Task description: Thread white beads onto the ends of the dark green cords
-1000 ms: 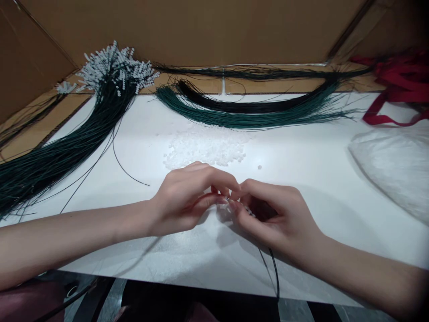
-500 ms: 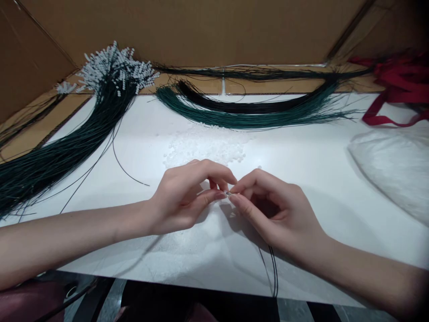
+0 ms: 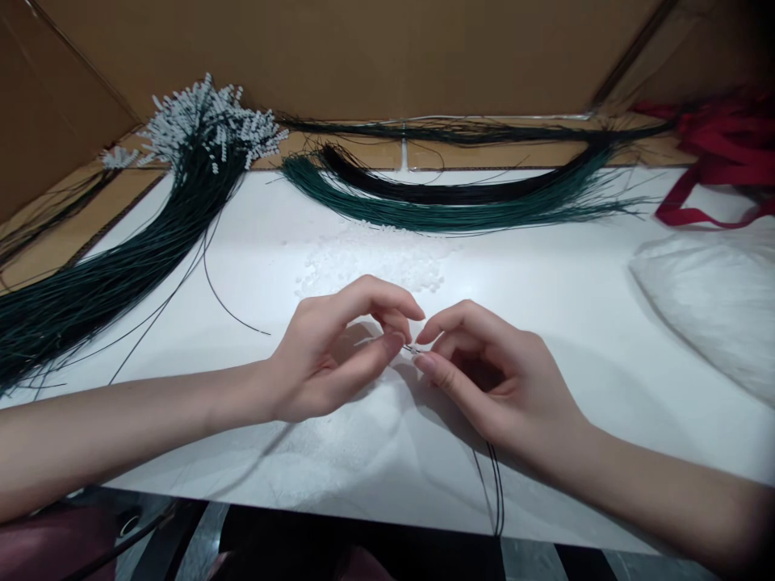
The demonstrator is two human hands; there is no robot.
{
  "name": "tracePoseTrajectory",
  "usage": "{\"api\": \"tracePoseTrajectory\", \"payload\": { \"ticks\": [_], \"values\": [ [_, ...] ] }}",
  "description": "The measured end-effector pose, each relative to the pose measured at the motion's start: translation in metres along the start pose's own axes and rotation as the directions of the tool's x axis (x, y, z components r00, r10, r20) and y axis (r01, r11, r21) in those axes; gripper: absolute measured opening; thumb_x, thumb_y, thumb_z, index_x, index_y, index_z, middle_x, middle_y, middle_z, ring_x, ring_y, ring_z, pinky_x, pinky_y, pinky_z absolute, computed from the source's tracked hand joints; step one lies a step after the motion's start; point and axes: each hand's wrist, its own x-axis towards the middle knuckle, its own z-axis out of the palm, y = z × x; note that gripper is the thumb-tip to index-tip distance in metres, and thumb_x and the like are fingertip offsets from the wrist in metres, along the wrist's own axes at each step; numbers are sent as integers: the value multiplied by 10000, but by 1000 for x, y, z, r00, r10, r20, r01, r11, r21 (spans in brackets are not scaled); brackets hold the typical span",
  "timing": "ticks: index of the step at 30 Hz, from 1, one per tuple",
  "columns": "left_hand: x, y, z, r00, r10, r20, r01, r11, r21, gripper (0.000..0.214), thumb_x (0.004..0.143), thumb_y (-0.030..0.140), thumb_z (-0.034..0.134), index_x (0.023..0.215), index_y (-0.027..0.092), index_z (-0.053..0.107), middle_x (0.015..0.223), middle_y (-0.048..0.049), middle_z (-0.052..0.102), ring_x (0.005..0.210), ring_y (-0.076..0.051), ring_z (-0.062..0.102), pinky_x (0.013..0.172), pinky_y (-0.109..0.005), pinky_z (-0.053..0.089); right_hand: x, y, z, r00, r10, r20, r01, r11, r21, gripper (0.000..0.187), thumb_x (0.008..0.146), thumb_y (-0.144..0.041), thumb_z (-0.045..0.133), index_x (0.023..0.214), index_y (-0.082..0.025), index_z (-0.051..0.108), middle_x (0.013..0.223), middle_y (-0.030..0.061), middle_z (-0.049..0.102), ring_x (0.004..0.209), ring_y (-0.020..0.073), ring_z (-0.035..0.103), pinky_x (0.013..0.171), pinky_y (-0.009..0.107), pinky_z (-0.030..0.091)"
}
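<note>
- Hands: two, both the person's own, meeting fingertip to fingertip low over the white table [image 3: 545, 323].
- Left hand [image 3: 330, 351]: thumb and forefinger curled toward each other, pinched on something too small to make out at the meeting point.
- Right hand [image 3: 496, 379]: thumb and forefinger pinched on the end of the thin dark cord [image 3: 493, 492], whose tip shows as a small glint between the two hands; two strands of it run from under this hand to the near table edge.
- Loose white beads [image 3: 375, 266]: one scattered heap, too many to count, just beyond the hands.
- Beaded cord bundle [image 3: 121, 266]: one, at the left, its far ends capped in white beads.
- Plain cord bundles [image 3: 460, 206]: two curved side by side at the back, one green, one black.
- Red ribbon [image 3: 714, 161]: one tangle, far right.
- Clear plastic bag [image 3: 714, 307]: one, at the right.
</note>
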Motion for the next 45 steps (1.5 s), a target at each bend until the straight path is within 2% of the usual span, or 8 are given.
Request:
{"api": "tracePoseTrajectory", "payload": {
  "ticks": [6, 13, 18, 26, 30, 36, 42, 45],
  "values": [
    [-1, -5, 2, 1000, -20, 16, 20, 999, 26, 284, 894, 141, 615, 1167, 213, 586, 923, -58, 649, 817, -169, 670, 726, -295, 559, 0, -1, 0, 1000, 12, 28, -12, 1000, -20, 9, 946, -208, 582, 952, -212, 575, 605, -50, 567, 501, 90, 443, 466, 220, 356],
    [0, -5, 1, 998, -8, 70, 8, 1000, 11, 322, 893, 152, 612, 1203, 216, 552, 906, -52, 634, 795, -162, 655, 705, -287, 557, 0, 0, 0, 999, 25, 33, -23, 998, -66, 40, 944, -220, 581, 908, -213, 597, 622, -31, 589, 535, 106, 494, 495, 233, 387],
    [-1, -5, 4, 997, 0, 81, -1, 1000, 14, 350, 902, 119, 601, 1222, 224, 506, 888, -34, 604, 778, -144, 630, 694, -275, 545, 1, -1, 1, 999, 26, 39, -23, 996, -81, 47, 931, -204, 590, 886, -213, 597, 581, -43, 529, 496, 101, 431, 474, 236, 352],
    [5, -9, 7, 982, 181, 58, -181, 983, -3, 316, 907, 81, 581, 1179, 190, 465, 908, -39, 603, 843, -155, 606, 730, -300, 484, 1, -2, 1, 998, 34, 46, -32, 999, -32, 58, 891, -178, 599, 843, -208, 583, 575, -46, 515, 495, 103, 441, 472, 243, 356],
    [4, -9, 5, 985, 158, 66, -158, 987, -9, 292, 915, 116, 578, 1172, 202, 471, 906, -33, 593, 804, -150, 586, 711, -301, 475, 1, -3, 0, 998, 49, 49, -47, 998, -30, 70, 884, -175, 602, 828, -210, 579, 570, -47, 497, 492, 103, 425, 464, 243, 347],
    [4, -4, 1, 995, 39, 92, -27, 991, -132, 314, 925, 79, 514, 1222, 162, 454, 923, -54, 575, 826, -151, 580, 705, -292, 477, 1, -3, 0, 998, 56, 35, -56, 998, -13, 79, 863, -137, 593, 832, -208, 578, 552, -59, 496, 463, 94, 428, 447, 241, 335],
    [6, -7, 2, 993, 77, 93, -66, 991, -117, 431, 851, 67, 667, 1215, 125, 443, 860, -29, 565, 785, -131, 582, 696, -267, 480, 2, -2, 1, 997, 67, 45, -68, 998, 18, 57, 883, -156, 584, 848, -200, 579, 550, -64, 489, 467, 84, 420, 445, 230, 330],
    [6, -10, 3, 996, 46, 79, -35, 990, -138, 440, 850, 53, 678, 1213, 145, 448, 833, -14, 591, 759, -117, 586, 703, -257, 473, 2, -1, 1, 997, 63, 45, -65, 998, 23, 50, 895, -162, 577, 862, -199, 575, 554, -62, 490, 468, 84, 414, 444, 231, 325]
  ]
}}
